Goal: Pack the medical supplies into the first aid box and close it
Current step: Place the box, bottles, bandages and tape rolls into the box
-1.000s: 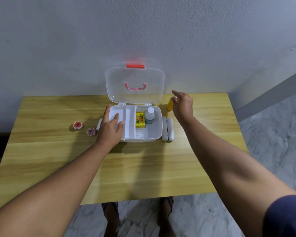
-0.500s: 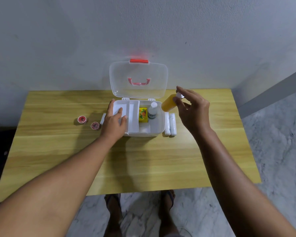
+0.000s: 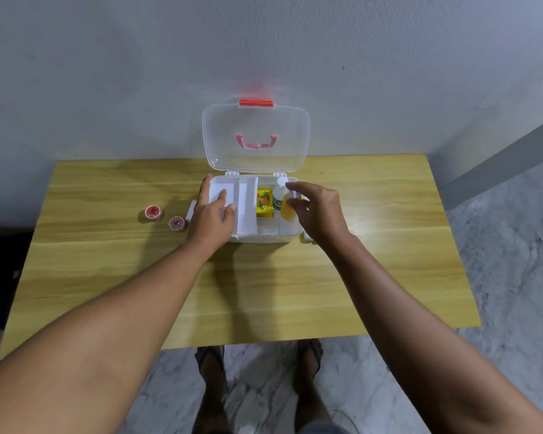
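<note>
Head view: right hand (image 3: 318,213) grips orange bottle (image 3: 287,211) over first aid box (image 3: 264,238), right compartment; left hand (image 3: 210,217) flat, open, steadying the tray. Next: lower, release upright.

right hand (image 3: 318,211) carried orange bottle (image 3: 287,211) from table into box (image 3: 264,238)

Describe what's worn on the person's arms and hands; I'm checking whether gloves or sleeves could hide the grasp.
Nothing covers them. The left hand and right hand are bare, with no gloves, rings, watch or bands in view. Both forearms are uncovered right to the bottom edge of the picture, so no sleeve shows. The only thing worn in view is dark sandals on the feet under the table.
</note>
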